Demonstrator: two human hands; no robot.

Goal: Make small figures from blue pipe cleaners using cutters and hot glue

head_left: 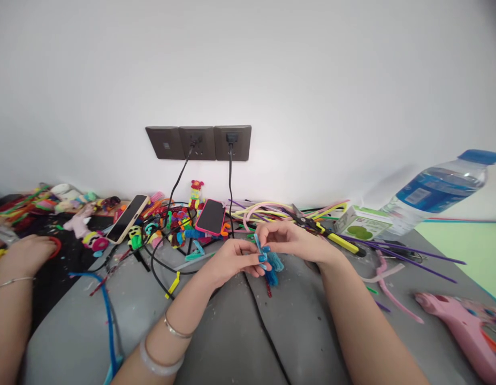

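Fingers pinched, my left hand (235, 262) grips a light blue pipe cleaner (257, 243) over the middle of the grey table. From the other side my right hand (288, 240) closes its thumb and fingertips on the same piece, so the two hands almost touch. Fuzzy darker blue pipe cleaner pieces (275, 266) show just below the fingertips; whether they are joined to the light blue one, I cannot tell. A short red bit (268, 290) pokes out under them. The fingers hide part of the held piece.
Another person's hand (25, 256) is at the far left, by scissors. Phones (211, 216), pipe cleaner figures (135, 237) and black cables (258, 307) crowd the back. Yellow-handled pliers (340, 240), a juice carton (362, 223), a tilted-looking bottle (436, 187) and a pink glue gun (464, 331) are right.
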